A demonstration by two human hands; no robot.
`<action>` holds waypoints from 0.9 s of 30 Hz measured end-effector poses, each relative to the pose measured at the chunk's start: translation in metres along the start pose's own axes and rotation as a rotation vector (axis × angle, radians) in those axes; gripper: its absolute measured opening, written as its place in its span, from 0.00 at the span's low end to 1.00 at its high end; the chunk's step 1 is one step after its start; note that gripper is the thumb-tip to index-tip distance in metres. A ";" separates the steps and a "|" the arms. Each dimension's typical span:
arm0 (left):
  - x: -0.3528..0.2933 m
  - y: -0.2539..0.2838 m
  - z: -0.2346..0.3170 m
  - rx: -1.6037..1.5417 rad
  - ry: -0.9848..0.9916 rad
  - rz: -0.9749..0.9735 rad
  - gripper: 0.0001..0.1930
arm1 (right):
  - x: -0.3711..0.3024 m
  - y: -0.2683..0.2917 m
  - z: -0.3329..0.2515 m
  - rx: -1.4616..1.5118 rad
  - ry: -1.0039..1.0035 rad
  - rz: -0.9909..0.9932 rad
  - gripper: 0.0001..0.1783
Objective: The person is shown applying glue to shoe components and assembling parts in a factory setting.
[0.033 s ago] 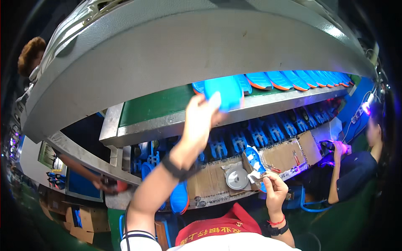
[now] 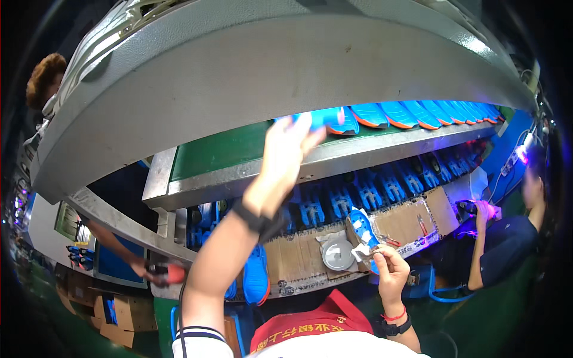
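My left hand [image 2: 286,149] reaches to the green belt beneath the grey hood, its fingers at a blue shoe sole [image 2: 325,118] with an orange edge. Motion smears both, and the hood hides part of the sole. My right hand [image 2: 392,273] is low over the bench edge, thumb and forefinger pinched on something small I cannot make out. Beside those fingers lies another blue sole [image 2: 360,225] with white patches on it and crumpled white paper [image 2: 362,250] by it. A round grey dish [image 2: 338,255] sits to the left of that.
The grey metal hood [image 2: 286,65] arches over the belt [image 2: 221,149]. A row of blue soles [image 2: 400,113] runs along the belt to the right. Blue shoe parts [image 2: 340,201] fill a rack below. Blue soles [image 2: 255,277] stand at the cardboard-covered bench's left. A co-worker's hand [image 2: 482,215] is at right.
My left hand has moved slightly up and away, and the sole in it has tilted and slid farther under the hood. My right hand has stayed in place.
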State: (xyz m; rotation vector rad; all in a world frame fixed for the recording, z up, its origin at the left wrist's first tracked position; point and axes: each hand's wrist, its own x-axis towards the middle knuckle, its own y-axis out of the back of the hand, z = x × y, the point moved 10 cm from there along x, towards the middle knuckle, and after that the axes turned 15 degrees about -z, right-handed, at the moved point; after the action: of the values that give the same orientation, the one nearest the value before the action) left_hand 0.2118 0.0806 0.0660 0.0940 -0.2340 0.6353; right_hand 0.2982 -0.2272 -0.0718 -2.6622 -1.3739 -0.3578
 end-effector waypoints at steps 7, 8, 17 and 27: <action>-0.021 -0.025 -0.030 -0.352 -0.079 0.005 0.20 | -0.002 -0.022 0.022 -0.051 -0.029 -0.106 0.04; -0.052 -0.024 -0.042 -0.228 -0.074 0.034 0.21 | -0.002 -0.026 0.024 -0.103 -0.039 -0.140 0.04; -0.402 0.162 -0.200 1.201 0.386 0.835 0.35 | -0.009 -0.046 0.048 -0.209 -0.148 -0.263 0.04; -0.538 0.231 -0.302 0.325 0.805 0.797 0.15 | -0.009 -0.080 0.053 -0.212 -0.167 -0.396 0.05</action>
State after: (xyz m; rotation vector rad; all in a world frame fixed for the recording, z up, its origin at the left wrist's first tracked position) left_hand -0.2890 0.0039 -0.3554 0.0477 0.6518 1.4421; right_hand 0.2361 -0.1765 -0.1256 -2.6155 -2.0288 -0.3408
